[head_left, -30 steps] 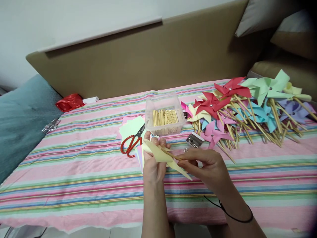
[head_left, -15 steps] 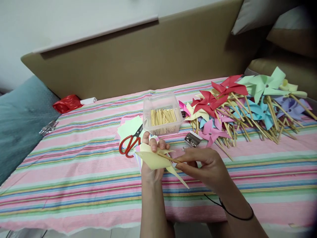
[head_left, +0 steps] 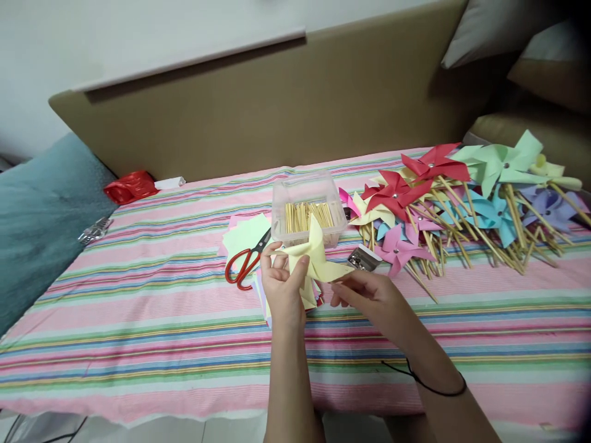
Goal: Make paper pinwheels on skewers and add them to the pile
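Observation:
A pale yellow paper pinwheel (head_left: 318, 261) is held up in front of me, its folded front turned towards me. My left hand (head_left: 284, 283) grips it from the left, the thumb pressed near its centre and the fingers behind. At its right blade tip, my right hand (head_left: 364, 292) has its fingers pinched together against the paper. The pinwheel's stick does not show from this side. Just below lie stacked sheets of coloured paper (head_left: 261, 295), partly covered by the left hand. Red-handled scissors (head_left: 244, 264) rest on light green paper (head_left: 247, 237) to the left.
A clear plastic box (head_left: 309, 191) of short wooden sticks stands behind my hands. Right of it is a small open box (head_left: 364, 258) of metal fasteners. Several finished pinwheels (head_left: 431, 165) are heaped at the right. A red bundle (head_left: 132, 187) lies far left on the striped cloth (head_left: 161, 307).
The yellow pinwheel has been turned over from its stick side to its folded front. My left hand has rotated, and the stick between my right fingers has gone out of sight.

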A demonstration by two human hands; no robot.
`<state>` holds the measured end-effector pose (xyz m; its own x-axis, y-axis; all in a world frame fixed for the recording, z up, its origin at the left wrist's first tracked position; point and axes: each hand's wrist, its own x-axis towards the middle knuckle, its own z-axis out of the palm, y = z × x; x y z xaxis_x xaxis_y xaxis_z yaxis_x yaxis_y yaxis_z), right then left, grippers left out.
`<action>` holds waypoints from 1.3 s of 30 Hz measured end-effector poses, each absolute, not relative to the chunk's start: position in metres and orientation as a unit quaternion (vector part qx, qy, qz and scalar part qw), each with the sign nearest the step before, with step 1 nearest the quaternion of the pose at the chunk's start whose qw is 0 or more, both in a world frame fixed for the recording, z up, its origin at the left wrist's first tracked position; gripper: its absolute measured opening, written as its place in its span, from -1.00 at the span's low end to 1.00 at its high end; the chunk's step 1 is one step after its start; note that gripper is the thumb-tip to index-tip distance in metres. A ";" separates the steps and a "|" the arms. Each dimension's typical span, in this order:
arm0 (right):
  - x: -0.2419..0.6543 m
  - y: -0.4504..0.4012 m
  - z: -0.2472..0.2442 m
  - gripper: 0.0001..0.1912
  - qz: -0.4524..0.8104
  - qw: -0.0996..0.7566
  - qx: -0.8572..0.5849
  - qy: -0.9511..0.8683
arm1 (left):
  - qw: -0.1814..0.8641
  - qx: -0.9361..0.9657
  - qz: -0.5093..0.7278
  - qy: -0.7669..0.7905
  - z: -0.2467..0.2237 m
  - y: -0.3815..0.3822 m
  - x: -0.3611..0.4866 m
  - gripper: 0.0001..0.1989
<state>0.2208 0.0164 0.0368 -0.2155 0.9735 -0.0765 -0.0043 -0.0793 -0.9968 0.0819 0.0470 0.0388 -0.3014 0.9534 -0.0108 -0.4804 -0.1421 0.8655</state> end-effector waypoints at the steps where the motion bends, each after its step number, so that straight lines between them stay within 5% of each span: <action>1: 0.221 0.017 0.035 -0.78 0.575 0.422 -0.458 -0.530 | 0.503 0.297 0.696 0.418 0.038 0.048 0.082 -0.47; 22: 0.231 0.022 0.019 -0.72 0.551 0.433 -0.508 -0.501 | 0.641 0.264 0.554 0.460 0.039 0.047 0.078 -0.50; 39: 0.229 0.020 0.021 -0.73 0.550 0.420 -0.484 -0.536 | 0.599 0.246 0.651 0.395 0.033 0.048 0.084 -0.47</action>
<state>0.2286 0.0202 0.0207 -0.1785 0.9805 -0.0816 0.0563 -0.0726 -0.9958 0.0841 0.0482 0.0334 -0.1600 0.9753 -0.1524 -0.5863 0.0303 0.8095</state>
